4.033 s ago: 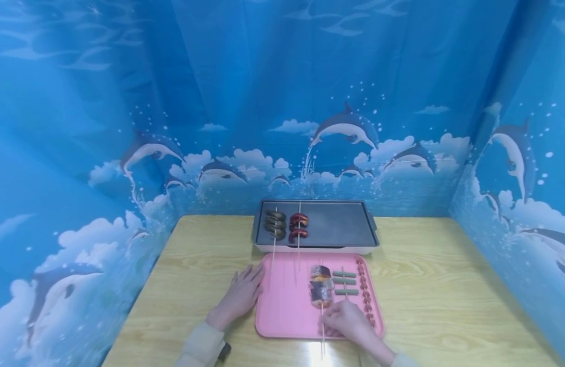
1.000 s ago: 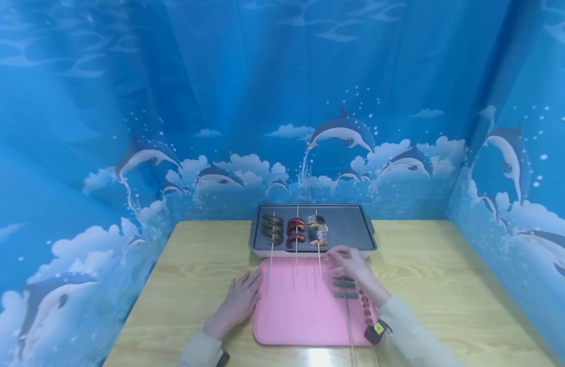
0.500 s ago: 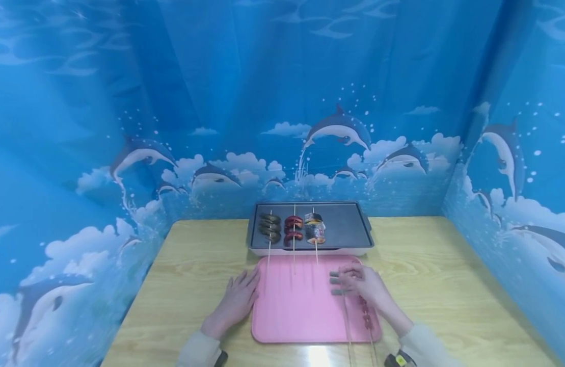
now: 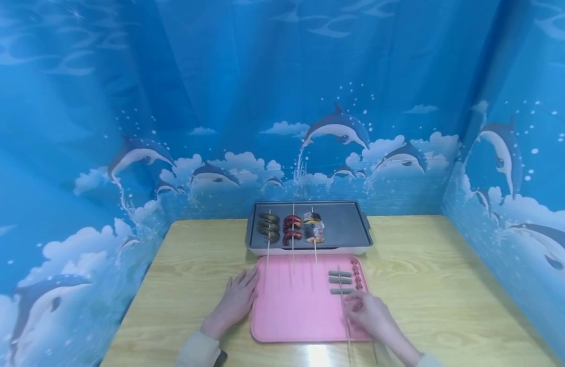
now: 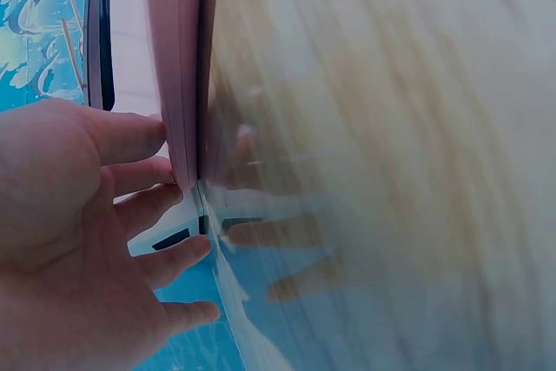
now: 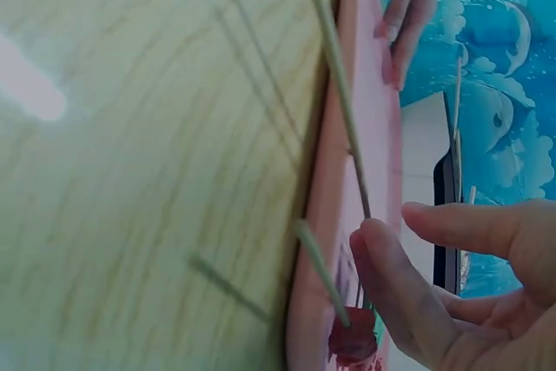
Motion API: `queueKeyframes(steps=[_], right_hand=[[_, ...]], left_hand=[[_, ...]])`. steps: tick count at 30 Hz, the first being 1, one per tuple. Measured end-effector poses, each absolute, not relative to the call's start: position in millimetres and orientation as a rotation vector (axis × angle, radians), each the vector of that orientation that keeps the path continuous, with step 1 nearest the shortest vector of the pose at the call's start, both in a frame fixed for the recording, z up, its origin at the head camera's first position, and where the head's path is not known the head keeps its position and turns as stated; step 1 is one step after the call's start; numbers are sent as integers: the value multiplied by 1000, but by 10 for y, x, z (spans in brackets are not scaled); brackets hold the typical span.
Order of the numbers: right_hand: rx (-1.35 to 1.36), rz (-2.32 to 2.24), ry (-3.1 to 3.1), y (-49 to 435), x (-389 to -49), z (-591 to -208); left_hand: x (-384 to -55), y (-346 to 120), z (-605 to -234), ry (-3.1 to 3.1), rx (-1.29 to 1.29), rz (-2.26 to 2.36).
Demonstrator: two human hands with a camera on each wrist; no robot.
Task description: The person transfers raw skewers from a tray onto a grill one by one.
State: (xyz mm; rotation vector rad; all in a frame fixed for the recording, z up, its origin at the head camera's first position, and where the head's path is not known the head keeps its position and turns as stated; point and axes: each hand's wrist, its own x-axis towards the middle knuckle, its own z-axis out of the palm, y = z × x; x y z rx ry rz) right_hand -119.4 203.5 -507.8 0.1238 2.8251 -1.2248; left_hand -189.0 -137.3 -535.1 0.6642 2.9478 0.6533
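Observation:
In the head view my left hand [image 4: 236, 298] rests at the left edge of a pink tray [image 4: 287, 321]. Its straight fingers touch the rim [image 5: 178, 58] in the left wrist view. My right hand [image 4: 369, 312] is low over the tray's right side, at the stick of a skewer with green pieces [image 4: 340, 280]. Up close, that stick [image 6: 339, 67] runs to my fingertips, with thumb and forefinger apart. Beside it lies a skewer of small red pieces [image 4: 357, 275], partly hidden by the right hand.
Behind the tray stands a dark griddle [image 4: 346, 224] with a pale base. On it lie a dark greenish skewer [image 4: 269, 227], a dark red skewer [image 4: 292, 229] and a silvery fish-like skewer [image 4: 314, 228], their sticks reaching over the tray. A dolphin-print curtain [image 4: 218, 102] surrounds the wooden table [image 4: 424, 275].
The silvery skewer, at my right hand on the tray earlier, now lies on the griddle. The right hand has since come back down to the green skewer's stick. My left hand stays at the tray.

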Motion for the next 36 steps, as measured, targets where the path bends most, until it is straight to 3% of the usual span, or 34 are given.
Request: queueKeyframes(steps=[16, 36], right_hand=[[117, -1260, 2713, 1989, -1133, -5192], [11, -1347, 2785, 2031, -1259, -4828]], left_hand=[[-1874, -1361, -5349, 2948, 645, 627], [-1887, -1365, -5365, 2958, 651, 628]])
